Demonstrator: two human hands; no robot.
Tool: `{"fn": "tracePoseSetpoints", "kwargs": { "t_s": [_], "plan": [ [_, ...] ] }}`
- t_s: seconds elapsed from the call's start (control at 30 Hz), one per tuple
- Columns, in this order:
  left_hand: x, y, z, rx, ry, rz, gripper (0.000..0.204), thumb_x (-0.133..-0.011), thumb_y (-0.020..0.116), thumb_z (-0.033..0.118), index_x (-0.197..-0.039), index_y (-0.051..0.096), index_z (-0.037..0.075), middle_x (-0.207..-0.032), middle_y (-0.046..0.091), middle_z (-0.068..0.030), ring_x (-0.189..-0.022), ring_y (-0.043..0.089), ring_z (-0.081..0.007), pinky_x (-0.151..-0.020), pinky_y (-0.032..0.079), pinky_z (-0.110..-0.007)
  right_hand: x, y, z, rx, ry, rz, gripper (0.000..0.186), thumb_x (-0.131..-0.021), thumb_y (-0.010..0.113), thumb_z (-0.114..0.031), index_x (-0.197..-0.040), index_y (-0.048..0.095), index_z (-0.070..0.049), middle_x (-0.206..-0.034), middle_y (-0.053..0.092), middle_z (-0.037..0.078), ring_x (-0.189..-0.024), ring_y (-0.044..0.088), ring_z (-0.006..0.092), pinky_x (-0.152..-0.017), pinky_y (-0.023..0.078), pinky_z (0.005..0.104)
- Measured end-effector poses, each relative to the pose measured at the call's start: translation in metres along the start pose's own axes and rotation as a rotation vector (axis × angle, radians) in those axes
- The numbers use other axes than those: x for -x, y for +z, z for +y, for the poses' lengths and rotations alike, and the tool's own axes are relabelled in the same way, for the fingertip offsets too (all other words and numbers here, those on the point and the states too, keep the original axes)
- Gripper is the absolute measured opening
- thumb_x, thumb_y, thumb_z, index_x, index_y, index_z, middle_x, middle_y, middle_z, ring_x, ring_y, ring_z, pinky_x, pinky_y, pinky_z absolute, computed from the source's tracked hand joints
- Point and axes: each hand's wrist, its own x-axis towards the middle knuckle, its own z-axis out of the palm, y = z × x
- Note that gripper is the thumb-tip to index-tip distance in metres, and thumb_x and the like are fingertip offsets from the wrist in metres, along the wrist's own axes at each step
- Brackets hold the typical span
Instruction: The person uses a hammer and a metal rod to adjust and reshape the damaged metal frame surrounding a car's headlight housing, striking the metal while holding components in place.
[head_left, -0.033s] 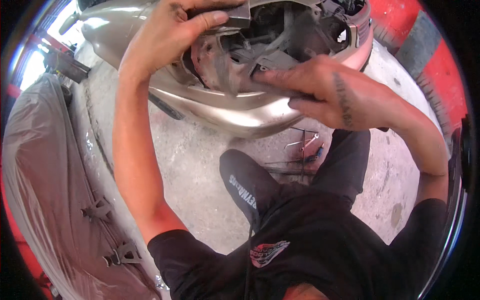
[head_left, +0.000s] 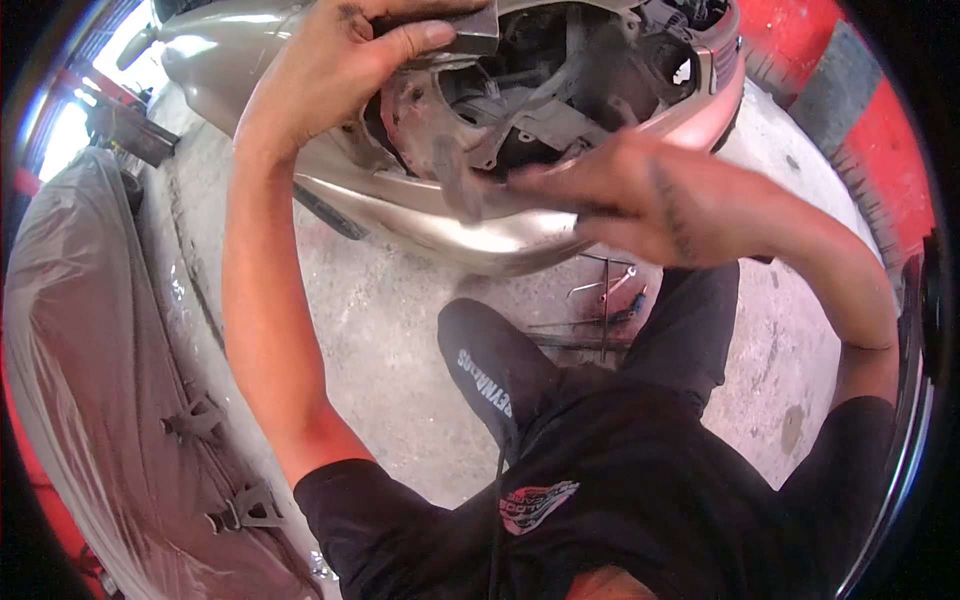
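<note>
At the front of a beige car, my left hand (head_left: 365, 60) is closed around a dark, flat-sided block (head_left: 478, 40), its thumb along the near edge. The block sits at the upper edge of the opening in the car's front; its far side is cut off by the picture's top. My right hand (head_left: 645, 205) grips the handle of what looks like a hammer (head_left: 458, 185). Both the hand and the tool are smeared by motion. The tool's blurred head is in front of the opening, over the beige bumper (head_left: 480, 230); I cannot tell whether they touch.
Inside the opening are dark brackets and grey body metal (head_left: 530, 115). On the concrete floor below the bumper lie a wrench (head_left: 618, 281) and a blue-handled tool (head_left: 636, 305) by a thin metal frame. A sheet-covered bulky shape (head_left: 90, 350) stands left; metal stands (head_left: 250, 510) are beside it.
My right hand has shifted slightly left, and the hammer's head has dropped toward the bumper, lower in the picture. My left hand and the block have barely moved.
</note>
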Motion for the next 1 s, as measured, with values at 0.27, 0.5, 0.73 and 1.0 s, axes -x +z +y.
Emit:
{"fn": "tracePoseSetpoints", "kwargs": {
  "t_s": [0.27,0.5,0.73,1.0],
  "plan": [
    [-0.001,0.000,-0.006,0.032,-0.005,0.052,0.036,-0.091,0.069,0.005,-0.126,0.072,0.004,-0.130,0.067,-0.0139,-0.115,0.063,-0.0237,-0.104,0.049,-0.034,-0.011,-0.010,0.008,-0.042,0.087,0.105,0.053,-0.088,0.062,0.003,-0.140,0.057,0.002,-0.110,0.071,0.027,-0.099,0.070,0.0408,-0.090,0.054,0.0397],
    [0.002,-0.006,-0.008,0.033,-0.038,0.033,0.036,-0.090,0.072,0.010,-0.126,0.073,0.009,-0.128,0.068,-0.0115,-0.114,0.064,-0.0232,-0.105,0.050,-0.036,-0.018,-0.005,-0.006,-0.081,0.142,-0.146,0.052,-0.087,0.062,0.001,-0.139,0.058,0.002,-0.110,0.071,0.026,-0.105,0.070,0.0396,-0.094,0.053,0.0405],
    [0.004,-0.014,-0.016,0.094,-0.067,0.022,0.036,-0.089,0.075,0.014,-0.125,0.074,0.011,-0.130,0.068,-0.0106,-0.116,0.063,-0.0238,-0.107,0.050,-0.039,-0.021,0.009,0.000,-0.055,0.100,-0.118,0.054,-0.088,0.061,0.001,-0.142,0.056,-0.001,-0.121,0.068,0.026,-0.114,0.066,0.0393,-0.101,0.050,0.0405],
    [0.007,-0.014,-0.028,-0.029,-0.057,0.070,0.038,-0.086,0.078,0.019,-0.123,0.075,0.013,-0.134,0.066,-0.0114,-0.119,0.063,-0.0253,-0.111,0.049,-0.042,-0.036,-0.002,-0.007,-0.058,0.066,0.126,0.053,-0.088,0.060,0.002,-0.141,0.056,0.001,-0.101,0.070,0.028,-0.090,0.071,0.0418,-0.081,0.055,0.0422]
  ]
}}
